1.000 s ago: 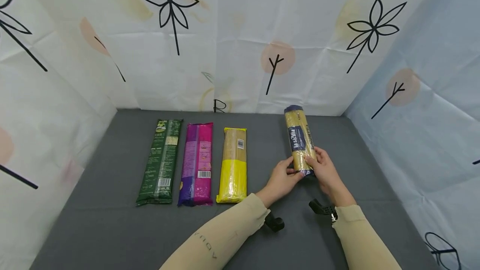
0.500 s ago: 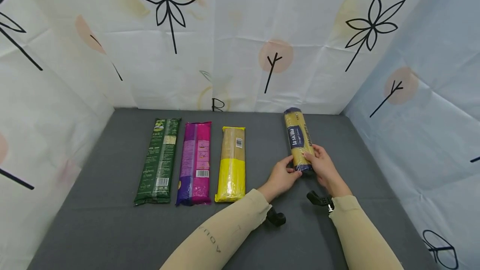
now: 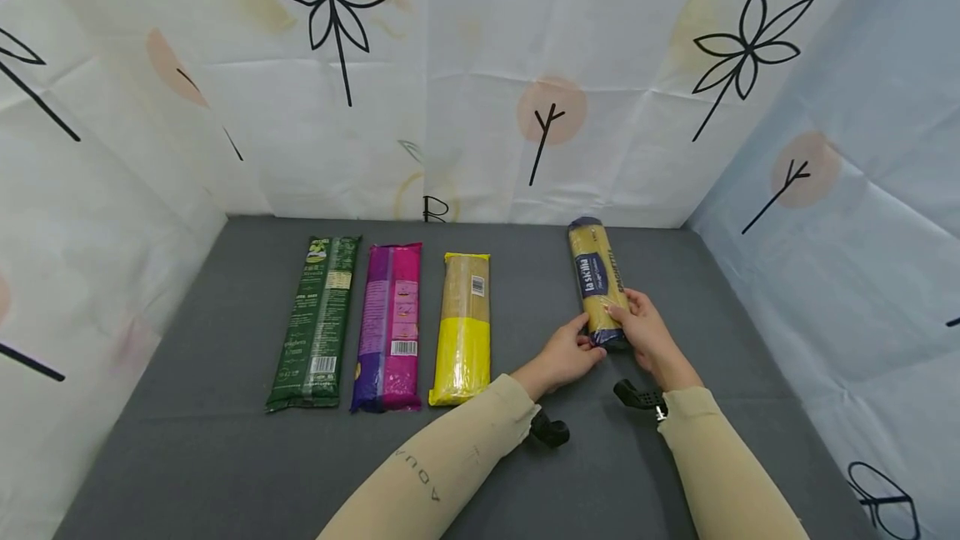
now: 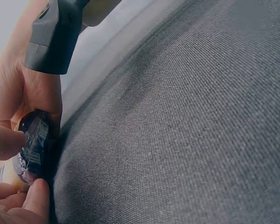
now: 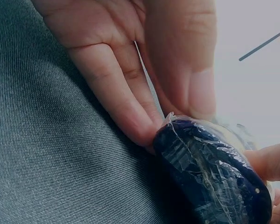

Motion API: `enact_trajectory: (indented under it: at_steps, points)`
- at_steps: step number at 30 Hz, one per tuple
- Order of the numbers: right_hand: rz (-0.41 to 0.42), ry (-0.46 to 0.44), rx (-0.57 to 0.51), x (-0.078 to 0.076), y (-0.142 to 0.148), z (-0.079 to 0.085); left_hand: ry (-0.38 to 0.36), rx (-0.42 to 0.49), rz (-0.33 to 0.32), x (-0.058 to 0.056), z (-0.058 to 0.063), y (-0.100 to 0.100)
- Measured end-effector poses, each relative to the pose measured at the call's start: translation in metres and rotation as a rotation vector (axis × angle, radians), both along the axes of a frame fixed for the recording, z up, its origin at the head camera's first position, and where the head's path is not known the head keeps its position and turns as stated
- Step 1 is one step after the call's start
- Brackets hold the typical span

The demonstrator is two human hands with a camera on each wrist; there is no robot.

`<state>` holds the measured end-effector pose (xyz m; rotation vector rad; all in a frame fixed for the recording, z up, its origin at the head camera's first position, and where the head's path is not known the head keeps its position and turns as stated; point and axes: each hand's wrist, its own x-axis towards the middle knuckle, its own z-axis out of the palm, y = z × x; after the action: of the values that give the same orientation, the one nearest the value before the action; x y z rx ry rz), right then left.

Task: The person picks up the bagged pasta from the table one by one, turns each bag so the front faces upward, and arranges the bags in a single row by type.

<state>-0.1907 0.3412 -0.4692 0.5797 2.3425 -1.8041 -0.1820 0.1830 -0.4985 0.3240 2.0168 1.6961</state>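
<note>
A spaghetti pack (image 3: pixel 594 282), golden with a navy label and navy ends, lies at the right part of the grey table, tilted slightly. My right hand (image 3: pixel 654 340) grips its near end from the right, thumb on top and fingers along the side. From the left, my left hand (image 3: pixel 564 361) holds the same end between thumb and fingers. The right wrist view shows the pack's crinkled navy end (image 5: pixel 214 172) close up, with fingertips of both hands on it. In the left wrist view the navy end (image 4: pixel 35 144) sits between the two hands, low against the cloth.
To the left lie a yellow pasta pack (image 3: pixel 461 340), a pink and purple pack (image 3: pixel 388 332) and a dark green pack (image 3: pixel 315 323), side by side. Patterned white curtains (image 3: pixel 480 40) bound the grey tabletop (image 3: pixel 225 440) at the back and sides.
The pack's near end has shifted slightly away from me, its far end slightly nearer. Both hands keep their hold, with only small movements. The other packs stay in place.
</note>
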Motion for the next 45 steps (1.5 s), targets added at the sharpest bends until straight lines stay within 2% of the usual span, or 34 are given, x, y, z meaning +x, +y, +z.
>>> enact_trajectory:
  at_steps: [15, 22, 28, 32, 35, 39, 42, 45]
  points:
    - [0.033, 0.01, 0.077, 0.001, 0.0, 0.0, -0.058, 0.011, -0.027, 0.0, 0.003, -0.001]
    - [0.057, 0.038, 0.266, 0.003, -0.004, 0.002, -0.093, 0.014, -0.03, 0.003, 0.004, -0.003]
    - [0.062, 0.106, 0.419, 0.005, -0.007, 0.004, -0.106, 0.044, -0.029, 0.005, 0.005, -0.004]
    - [0.071, 0.105, 0.495, 0.006, -0.007, 0.007, -0.101, 0.047, -0.038, 0.005, 0.008, -0.009]
    - [0.066, 0.117, 0.535, 0.008, -0.011, 0.011, -0.038, 0.016, -0.058, 0.004, 0.012, -0.018]
    - [0.057, 0.176, 0.553, 0.01, -0.02, 0.019, 0.13, -0.095, -0.072, 0.0, 0.024, -0.038]
    - [0.066, 0.216, 0.533, 0.012, -0.029, 0.024, 0.243, -0.19, -0.058, -0.003, 0.035, -0.057]
    - [0.092, 0.243, 0.5, 0.014, -0.043, 0.025, 0.322, -0.25, -0.017, -0.007, 0.042, -0.08]
